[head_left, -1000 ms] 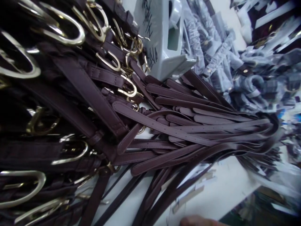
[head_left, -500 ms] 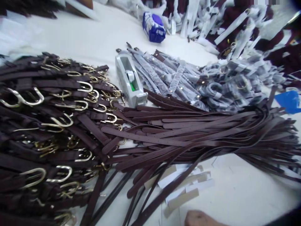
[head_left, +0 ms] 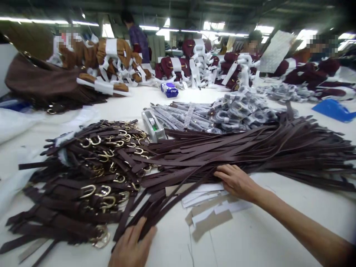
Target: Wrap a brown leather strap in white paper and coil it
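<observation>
At the bottom, my left hand [head_left: 132,243] has its fingers and thumb around the lower ends of some dark brown leather straps [head_left: 154,207]. My right hand [head_left: 233,181] is at the near edge of the big strap pile [head_left: 250,144], its fingers bent onto a long strap there. Some of its fingertips are hard to make out. Below that hand lie white and tan paper strips [head_left: 211,218], partly under the straps. Left of the pile is a heap of brown buckled straps [head_left: 105,155] with gold-coloured metal buckles.
A grey tape dispenser [head_left: 153,126] stands between the heaps. Behind it lie plastic-wrapped straps [head_left: 191,115]. Farther back are a blue-and-white packet [head_left: 169,89], a blue piece [head_left: 333,110], brown and maroon bags [head_left: 176,66], and a person [head_left: 139,39].
The view has tilted up, bringing the room's far side into sight. Both hands now show on the straps; earlier only part of one hand showed at the bottom edge.
</observation>
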Available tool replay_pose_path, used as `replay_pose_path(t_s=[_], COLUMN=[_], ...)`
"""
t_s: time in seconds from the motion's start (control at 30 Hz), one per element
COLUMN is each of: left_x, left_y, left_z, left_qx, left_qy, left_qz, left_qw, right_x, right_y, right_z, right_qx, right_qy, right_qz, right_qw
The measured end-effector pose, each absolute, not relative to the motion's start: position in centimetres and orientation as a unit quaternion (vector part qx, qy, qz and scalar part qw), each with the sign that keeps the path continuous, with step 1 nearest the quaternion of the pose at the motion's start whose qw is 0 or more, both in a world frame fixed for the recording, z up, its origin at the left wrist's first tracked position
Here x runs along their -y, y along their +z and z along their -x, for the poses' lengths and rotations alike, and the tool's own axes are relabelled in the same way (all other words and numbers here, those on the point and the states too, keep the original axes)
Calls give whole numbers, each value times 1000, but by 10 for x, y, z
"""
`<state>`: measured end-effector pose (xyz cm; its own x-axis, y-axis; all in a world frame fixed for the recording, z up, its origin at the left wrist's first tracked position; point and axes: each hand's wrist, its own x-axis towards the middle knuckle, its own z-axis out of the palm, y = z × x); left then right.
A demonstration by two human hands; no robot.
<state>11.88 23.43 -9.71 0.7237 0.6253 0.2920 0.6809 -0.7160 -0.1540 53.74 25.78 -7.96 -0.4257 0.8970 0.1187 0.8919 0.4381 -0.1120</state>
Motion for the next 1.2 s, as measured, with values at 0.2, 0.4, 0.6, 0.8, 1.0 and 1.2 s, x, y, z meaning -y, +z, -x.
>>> replay_pose_path(t_s=[0.2, 0.4, 0.6, 0.8, 1.0, 1.2], left_x=[-250, -258, -283, -310, -305, -287], left_y=[-81, -63, -51, -60, -60, -36], left_z=[-146, -204, -314, -392, -438, -482], left_qx=[439, 368, 315, 309, 238, 239], left_qy=[-107, -231, -283, -213, -261, -166], left_qz=[862, 880, 896, 923, 935, 796], left_qw=[228, 190, 134, 84, 5, -531], right_x=[-275, -267, -216, -202, -209, -229], right_y=[-100, -95, -78, -85, -64, -29], right_z=[-537, -530, -549, -648, -704, -673], right_qx=[775, 742, 758, 667, 708, 775], right_qy=[-60, -103, -131, -209, -234, -211], right_qz=[620, 654, 618, 690, 637, 544], right_qw=[105, 105, 164, 189, 194, 243])
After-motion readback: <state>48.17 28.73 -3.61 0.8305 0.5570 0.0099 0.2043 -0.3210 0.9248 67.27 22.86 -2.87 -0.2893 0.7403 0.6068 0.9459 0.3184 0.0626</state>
